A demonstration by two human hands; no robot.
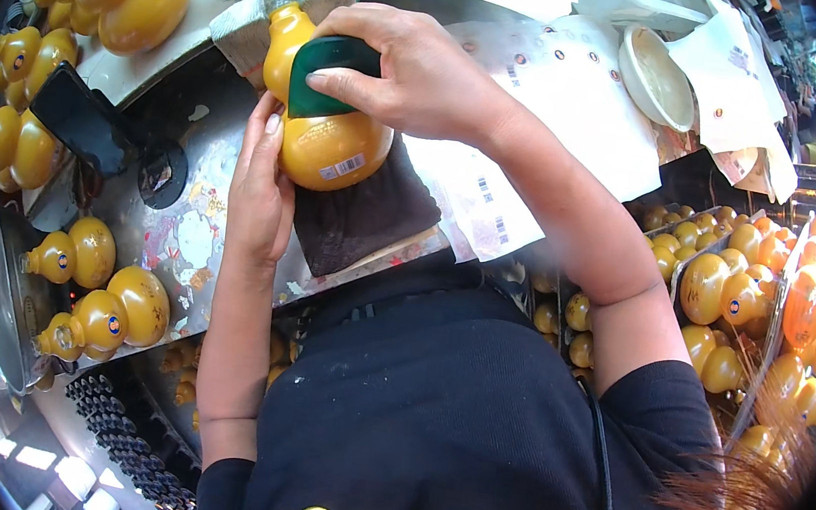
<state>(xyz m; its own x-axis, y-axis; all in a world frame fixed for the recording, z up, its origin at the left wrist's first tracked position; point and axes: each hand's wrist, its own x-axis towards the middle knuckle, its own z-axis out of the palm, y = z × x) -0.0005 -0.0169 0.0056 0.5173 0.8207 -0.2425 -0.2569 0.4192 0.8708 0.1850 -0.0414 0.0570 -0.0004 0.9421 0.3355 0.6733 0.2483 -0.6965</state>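
A glossy yellow gourd-shaped bottle lies tilted on a dark cloth, its clear-looking neck tip against a folded greyish cloth. My left hand steadies it from the left, fingers along its waist and lower bulb. A flat dark-green scraper is pinched in my right hand, thumb on its face. The scraper lies against the waist of the bottle and hides part of it. A small barcode label shows on the lower bulb.
Similar gourds stand in groups along the left, with a phone on a round stand and a metal pan. White printed sheets spread right, near a cream bowl. Crates of gourds fill the lower right.
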